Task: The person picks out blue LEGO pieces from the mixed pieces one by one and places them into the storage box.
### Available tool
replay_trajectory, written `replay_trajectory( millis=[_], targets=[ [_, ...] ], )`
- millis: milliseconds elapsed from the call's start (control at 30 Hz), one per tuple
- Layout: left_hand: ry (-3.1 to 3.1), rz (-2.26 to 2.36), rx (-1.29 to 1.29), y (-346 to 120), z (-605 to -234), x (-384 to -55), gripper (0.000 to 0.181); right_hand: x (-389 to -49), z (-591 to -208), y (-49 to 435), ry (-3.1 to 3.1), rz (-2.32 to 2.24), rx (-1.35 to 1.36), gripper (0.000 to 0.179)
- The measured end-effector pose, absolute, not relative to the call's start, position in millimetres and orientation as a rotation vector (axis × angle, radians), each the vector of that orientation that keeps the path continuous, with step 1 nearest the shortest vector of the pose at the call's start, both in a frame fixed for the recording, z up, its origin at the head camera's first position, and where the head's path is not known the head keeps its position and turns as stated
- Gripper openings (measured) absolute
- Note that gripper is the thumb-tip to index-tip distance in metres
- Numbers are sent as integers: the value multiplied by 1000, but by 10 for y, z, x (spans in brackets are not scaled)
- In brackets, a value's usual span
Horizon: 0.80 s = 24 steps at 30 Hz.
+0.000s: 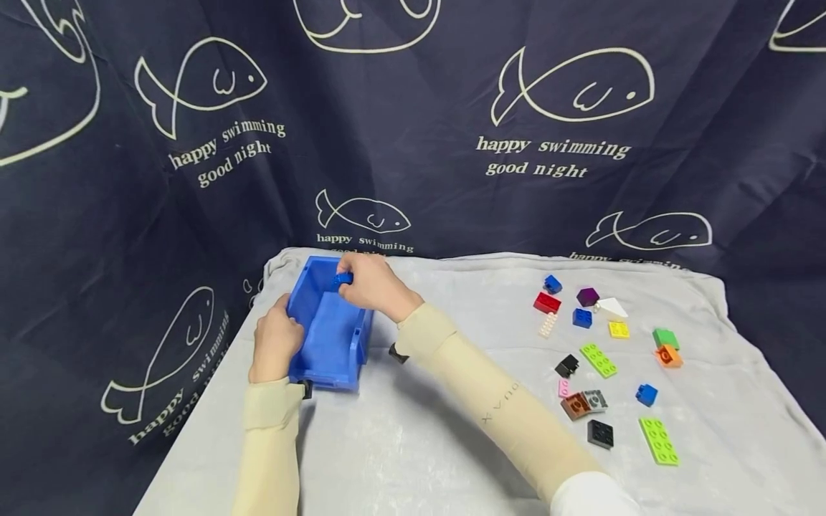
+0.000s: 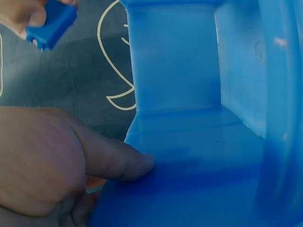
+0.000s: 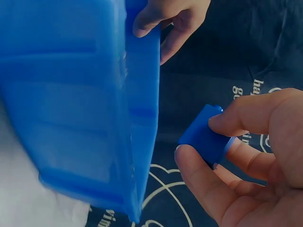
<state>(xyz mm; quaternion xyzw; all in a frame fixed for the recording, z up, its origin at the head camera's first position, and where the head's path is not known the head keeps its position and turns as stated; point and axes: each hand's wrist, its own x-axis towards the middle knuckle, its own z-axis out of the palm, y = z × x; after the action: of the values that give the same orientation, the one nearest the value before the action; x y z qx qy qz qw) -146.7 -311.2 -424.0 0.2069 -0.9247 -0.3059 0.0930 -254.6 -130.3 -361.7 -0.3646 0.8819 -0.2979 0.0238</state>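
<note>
A blue plastic bin (image 1: 330, 322) stands at the left of the cloth-covered table, and its inside shows no bricks in the head view. My left hand (image 1: 277, 340) grips its left wall, the thumb (image 2: 128, 163) lying over the inner face and the other fingers outside. Over the bin's far end, my right hand (image 1: 376, 285) pinches a blue toy brick (image 1: 344, 278) between thumb and fingers. In the right wrist view the brick (image 3: 206, 135) is held tilted, apart from the bin's wall (image 3: 143, 80).
Several loose bricks lie spread over the table's right side, among them a red brick (image 1: 547, 302), a purple piece (image 1: 588, 297), a long lime brick (image 1: 660, 441) and a black brick (image 1: 601, 434). A dark fish-print curtain (image 1: 445, 93) hangs behind the table.
</note>
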Motion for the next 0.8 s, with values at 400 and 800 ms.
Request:
replay_trajectory(
  millis=[400, 800],
  targets=[
    [-2739, -874, 594, -3171, -4251, -1512, 57, -2588, -3656, -1898, 2657, -830, -1066, 21],
    [-2734, -889, 615, -3148, -4265, -1506, 57, -3183, -4219, -2276, 2528, -495, -746, 11]
  ],
)
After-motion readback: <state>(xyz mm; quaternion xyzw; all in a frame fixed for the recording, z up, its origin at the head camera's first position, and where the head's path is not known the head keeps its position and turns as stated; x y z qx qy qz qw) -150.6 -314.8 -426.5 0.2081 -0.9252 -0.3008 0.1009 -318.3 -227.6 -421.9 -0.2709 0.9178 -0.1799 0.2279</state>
